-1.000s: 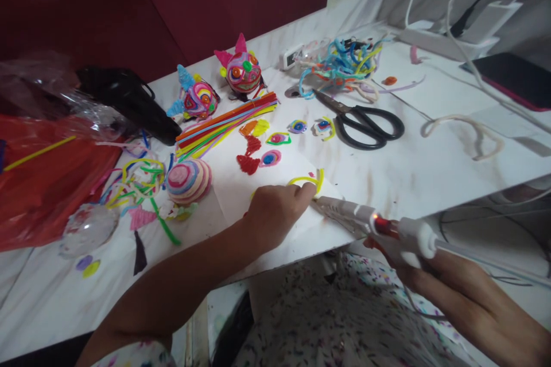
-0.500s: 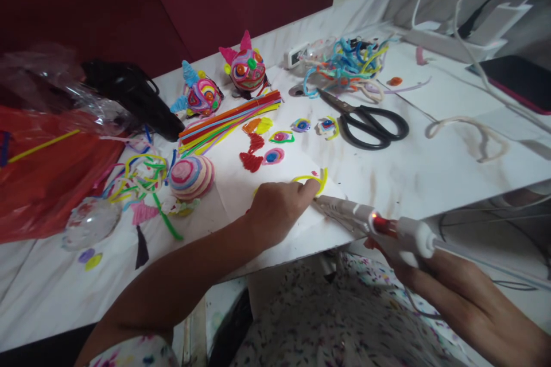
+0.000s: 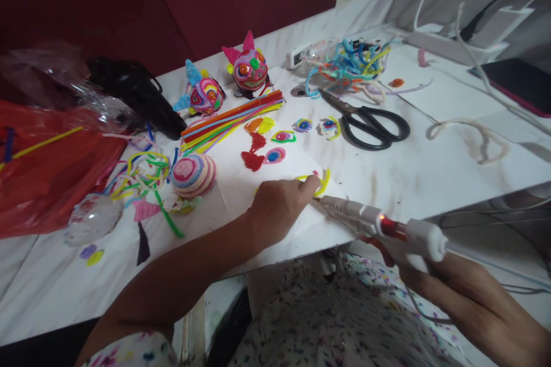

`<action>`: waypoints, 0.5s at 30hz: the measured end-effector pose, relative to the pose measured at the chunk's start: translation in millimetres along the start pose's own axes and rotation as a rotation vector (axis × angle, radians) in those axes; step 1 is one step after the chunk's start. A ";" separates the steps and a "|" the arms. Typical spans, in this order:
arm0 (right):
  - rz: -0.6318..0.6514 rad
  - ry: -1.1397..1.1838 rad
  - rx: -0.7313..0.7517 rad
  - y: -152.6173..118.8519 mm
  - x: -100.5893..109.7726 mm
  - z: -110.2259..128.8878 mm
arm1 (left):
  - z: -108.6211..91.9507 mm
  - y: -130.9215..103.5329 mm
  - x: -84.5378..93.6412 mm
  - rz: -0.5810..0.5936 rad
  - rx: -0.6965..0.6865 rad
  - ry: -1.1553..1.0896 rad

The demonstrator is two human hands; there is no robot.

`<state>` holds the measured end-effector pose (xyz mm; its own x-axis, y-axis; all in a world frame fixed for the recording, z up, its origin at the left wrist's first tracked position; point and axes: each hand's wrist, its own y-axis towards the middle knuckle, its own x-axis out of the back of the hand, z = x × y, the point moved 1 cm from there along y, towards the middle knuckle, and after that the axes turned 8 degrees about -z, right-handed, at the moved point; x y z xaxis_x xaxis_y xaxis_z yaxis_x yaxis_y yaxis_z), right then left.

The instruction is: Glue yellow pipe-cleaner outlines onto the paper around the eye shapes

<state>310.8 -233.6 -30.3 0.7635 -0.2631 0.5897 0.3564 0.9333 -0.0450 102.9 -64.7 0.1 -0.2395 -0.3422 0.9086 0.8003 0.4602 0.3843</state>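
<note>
My left hand is closed with thumb and finger pinching a yellow pipe cleaner, which curves over the white paper. My right hand is wrapped round a white glue gun with a red light glowing on its body. The gun's nozzle points left and sits close to my left fingertips, beside the yellow strip; whether it touches is unclear. Beyond my left hand lie fuzzy eye shapes, among them a pink-and-blue one, and a red piece.
Black-handled scissors lie behind the glue gun. Further back are a bundle of pipe cleaners, two decorated animal heads and a tangle of scraps. A striped dome and red plastic bag are at left.
The glue gun and my right hand have shifted slightly to the right. My left hand keeps its pinch in nearly the same place, and the whole view has moved a little.
</note>
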 end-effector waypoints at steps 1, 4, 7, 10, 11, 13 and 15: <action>0.033 0.029 -0.015 -1.2 0.2 -3.2 | 0.4 0.4 0.5 0.017 0.014 -0.017; 0.041 0.061 -0.051 -4.1 2.9 -11.7 | 2.4 1.8 3.4 0.071 0.057 -0.097; 0.001 0.036 -0.051 -5.1 6.4 -17.0 | 5.2 3.3 7.4 0.078 0.108 -0.198; -0.008 0.037 -0.056 -5.2 7.8 -18.5 | 8.0 4.6 9.4 0.057 0.153 -0.289; -0.004 0.045 -0.057 -5.3 7.8 -18.5 | 8.6 5.0 9.4 0.054 0.166 -0.310; 0.006 0.065 -0.057 -6.0 7.6 -18.6 | 9.6 5.7 9.0 0.054 0.190 -0.340; 0.002 0.081 -0.055 -7.5 7.3 -20.0 | 10.6 6.4 9.1 0.051 0.217 -0.353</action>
<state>324.5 -247.4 -41.8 0.8045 -0.2825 0.5224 0.3825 0.9194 -0.0919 100.0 -56.3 12.6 -0.4063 -0.0304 0.9132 0.6907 0.6441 0.3288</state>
